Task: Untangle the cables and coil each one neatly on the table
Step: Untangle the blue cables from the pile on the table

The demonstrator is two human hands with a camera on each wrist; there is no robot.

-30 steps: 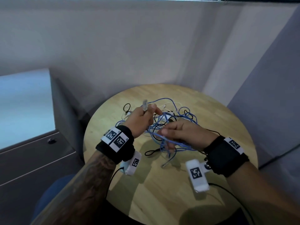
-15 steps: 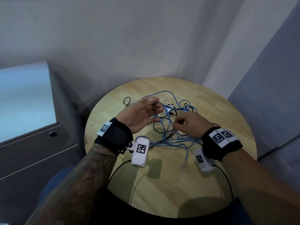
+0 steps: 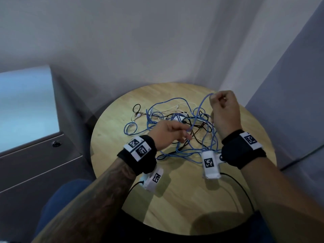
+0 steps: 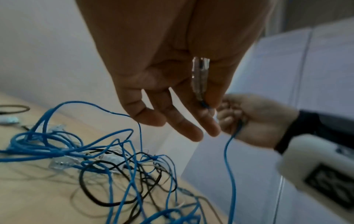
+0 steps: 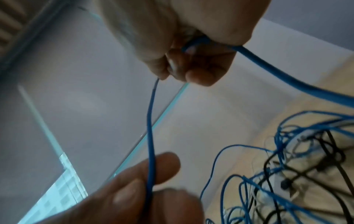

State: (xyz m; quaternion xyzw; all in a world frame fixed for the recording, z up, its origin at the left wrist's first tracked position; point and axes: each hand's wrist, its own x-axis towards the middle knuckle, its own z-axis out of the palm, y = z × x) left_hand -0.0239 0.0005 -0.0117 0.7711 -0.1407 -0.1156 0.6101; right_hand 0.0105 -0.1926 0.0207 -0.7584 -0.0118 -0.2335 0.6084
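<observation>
Pinching the blue cable (image 3: 199, 109), both hands' fingers (image 5: 199, 75) hide their contact points; tangle (image 3: 177, 123) blurs.

My table (image 3: 175, 199) is pale wood, smooth with a soft shine. The blue cable (image 3: 199, 109) looks like smooth plastic (its plug (image 4: 200, 78) is clear plastic). My wristbands (image 3: 240, 151) are black cloth.
</observation>
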